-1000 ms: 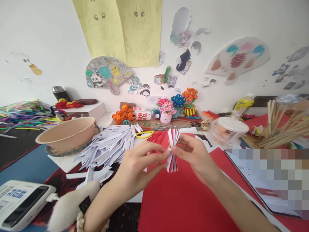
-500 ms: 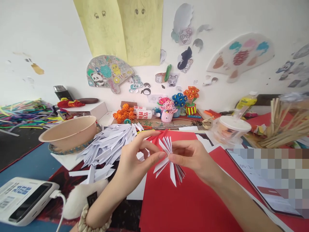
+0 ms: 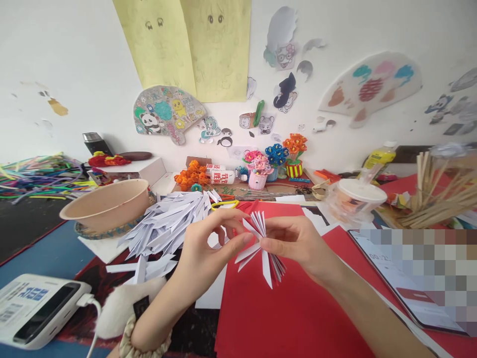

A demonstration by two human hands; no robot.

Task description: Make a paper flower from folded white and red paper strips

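Note:
A bundle of folded white paper strips (image 3: 261, 248), fanned out like a star, hangs above a red paper sheet (image 3: 290, 308). My right hand (image 3: 294, 243) pinches the bundle at its middle. My left hand (image 3: 212, 243) pinches one strip on the bundle's left side between thumb and fingers. A heap of more folded white strips (image 3: 167, 223) lies just left of my left hand.
A tan bowl (image 3: 106, 204) stands at the left, a white device with a cable (image 3: 33, 308) at the near left. Yellow-handled scissors (image 3: 223, 205), small craft flower pots (image 3: 274, 161), a lidded cup (image 3: 356, 199), wooden sticks (image 3: 436, 199) and a tablet (image 3: 413, 278) surround the red sheet.
The bundle was held upright and closed; it has since fanned out and tilted, with strips spread to the left and down. My left hand shifted left to one strip.

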